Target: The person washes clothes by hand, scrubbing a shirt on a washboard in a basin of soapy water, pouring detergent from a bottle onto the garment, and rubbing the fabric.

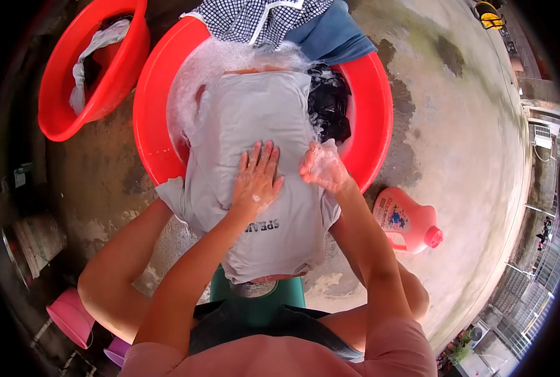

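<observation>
A light grey T-shirt [255,119] with dark lettering near its lower end lies spread over a board, whose brown edge shows at top and bottom. The board slopes from the large red basin [371,107] toward my lap. My left hand [258,179] rests flat on the middle of the shirt, fingers stretched out, with a spot of foam on its back. Beside the shirt's right edge, my right hand [325,166] is closed and covered in suds; what its curled fingers hold is hidden. White foam [188,78] and dark wet cloth [327,103] fill the basin around the board.
Checked cloth [236,22] and blue cloth [333,34] hang over the basin's far rim. A smaller red basin [129,60] with cloth stands left. On the concrete at right is a pink detergent bottle [405,220]. Pink [72,317] and white [41,242] buckets stand lower left.
</observation>
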A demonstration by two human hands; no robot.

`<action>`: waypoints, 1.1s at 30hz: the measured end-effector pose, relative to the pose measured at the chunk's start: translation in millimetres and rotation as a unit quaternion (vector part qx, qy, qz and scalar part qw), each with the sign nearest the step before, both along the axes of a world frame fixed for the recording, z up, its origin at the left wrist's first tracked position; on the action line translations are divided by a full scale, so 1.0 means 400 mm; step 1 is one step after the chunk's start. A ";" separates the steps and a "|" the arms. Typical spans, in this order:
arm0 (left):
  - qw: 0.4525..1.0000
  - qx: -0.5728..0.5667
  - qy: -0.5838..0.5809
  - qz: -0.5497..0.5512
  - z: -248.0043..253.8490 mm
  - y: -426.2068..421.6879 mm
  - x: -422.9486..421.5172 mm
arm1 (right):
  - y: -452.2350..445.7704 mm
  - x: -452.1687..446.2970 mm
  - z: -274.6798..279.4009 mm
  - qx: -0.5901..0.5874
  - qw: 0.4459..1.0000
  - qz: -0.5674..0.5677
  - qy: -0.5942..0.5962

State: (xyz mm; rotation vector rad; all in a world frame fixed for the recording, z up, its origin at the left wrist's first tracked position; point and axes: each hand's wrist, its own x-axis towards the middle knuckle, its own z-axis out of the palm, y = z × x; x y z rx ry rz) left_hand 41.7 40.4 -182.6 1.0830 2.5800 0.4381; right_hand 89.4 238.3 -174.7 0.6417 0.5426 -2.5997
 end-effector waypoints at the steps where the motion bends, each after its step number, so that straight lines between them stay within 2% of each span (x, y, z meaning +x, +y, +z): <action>1: 1.000 0.005 0.006 0.005 0.000 0.003 -0.002 | -0.051 0.028 0.085 0.065 0.991 0.118 0.027; 4: 0.997 0.034 0.063 -0.007 -0.020 -0.024 0.084 | -0.205 0.084 0.194 0.018 0.973 0.226 0.048; 5: 0.994 0.050 0.096 -0.016 -0.026 -0.034 0.094 | -0.250 0.091 0.203 0.094 0.970 0.222 0.034; 6: 0.994 0.068 0.080 -0.032 -0.013 -0.063 0.125 | -0.301 0.115 0.198 0.165 0.962 0.217 0.014; 7: 0.993 0.088 0.068 -0.047 0.004 -0.090 0.161 | -0.341 0.137 0.186 0.274 0.939 0.202 0.047; 9: 0.991 0.109 0.051 -0.051 0.029 -0.124 0.208 | -0.421 0.176 0.171 0.503 0.842 0.182 0.076; 11: 0.993 0.108 0.032 -0.027 0.046 -0.150 0.258 | -0.471 0.217 0.191 0.702 0.678 0.109 0.189; 12: 0.991 0.066 0.112 -0.032 0.041 -0.160 0.285 | -0.467 0.247 0.156 0.835 0.468 0.114 0.267; 15: 0.996 0.082 0.019 -0.040 0.139 -0.190 0.333 | -0.372 0.295 0.032 0.858 0.441 0.142 0.223; 16: 0.994 0.094 -0.039 -0.050 0.148 -0.202 0.356 | -0.316 0.294 0.052 0.869 0.403 0.162 0.236; 19: 0.991 0.076 -0.015 -0.111 0.185 -0.229 0.417 | -0.172 0.280 0.193 0.911 0.265 0.158 0.275; 20: 0.987 0.041 -0.021 -0.151 0.206 -0.238 0.425 | -0.126 0.292 0.239 0.911 0.284 0.156 0.256; 21: 0.983 0.062 -0.019 -0.170 0.202 -0.247 0.431 | -0.077 0.312 0.284 0.910 0.304 0.154 0.236; 23: 0.973 0.105 -0.012 -0.207 0.179 -0.259 0.421 | 0.039 0.371 0.374 0.918 0.300 0.198 0.168; 25: 0.992 0.040 -0.019 -0.122 0.168 -0.261 0.336 | 0.136 0.470 0.448 0.916 0.365 0.125 0.113; 27: 0.998 0.042 0.042 -0.017 0.086 -0.269 0.233 | 0.161 0.576 0.542 0.885 0.460 0.065 -0.021; 28: 0.997 0.033 0.074 0.006 0.082 -0.272 0.179 | 0.182 0.647 0.546 0.877 0.474 0.039 -0.071; 29: 0.995 0.001 0.045 0.087 0.054 -0.264 0.137 | 0.202 0.725 0.535 0.864 0.488 0.011 -0.121; 30: 0.978 -0.021 0.082 0.191 -0.020 -0.253 0.103 | 0.219 0.807 0.501 0.827 0.533 -0.035 -0.176; 31: 0.979 -0.007 0.090 0.181 -0.018 -0.231 0.096 | 0.225 0.887 0.444 0.783 0.573 -0.080 -0.229; 33: 0.980 0.019 0.103 0.167 0.026 -0.151 0.104 | 0.227 1.031 0.292 0.870 0.453 -0.082 -0.176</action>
